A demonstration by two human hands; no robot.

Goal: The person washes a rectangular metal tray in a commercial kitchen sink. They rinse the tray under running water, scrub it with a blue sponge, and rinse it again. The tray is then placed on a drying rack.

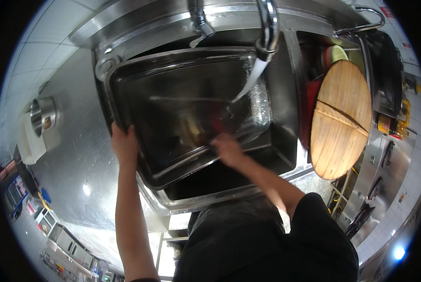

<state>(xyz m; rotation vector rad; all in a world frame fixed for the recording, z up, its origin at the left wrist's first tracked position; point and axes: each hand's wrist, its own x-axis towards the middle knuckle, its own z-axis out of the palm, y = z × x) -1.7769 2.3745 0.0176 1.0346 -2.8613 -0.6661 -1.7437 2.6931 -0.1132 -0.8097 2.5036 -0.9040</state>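
A large rectangular metal tray [182, 105] lies tilted across a stainless steel sink [282, 141]. My left hand [125, 142] grips the tray's left rim, its fingers partly hidden by the metal. Over the tray's near edge is my right hand [228, 149], blurred, with its fingers curled; whether it holds something small is not clear. Water runs from a chrome faucet [267, 38] onto the right part of the tray, where it pools along the end wall. A second chrome spout [201, 28] stands behind the tray's far rim.
A round wooden lid [341, 120] with a crossbar rests over the second basin at right, in front of stacked bowls [337, 54]. On the steel counter [80, 151] at left stand a metal pot [46, 112] and a white plastic container [30, 141]. Bottles [400, 132] stand farther right.
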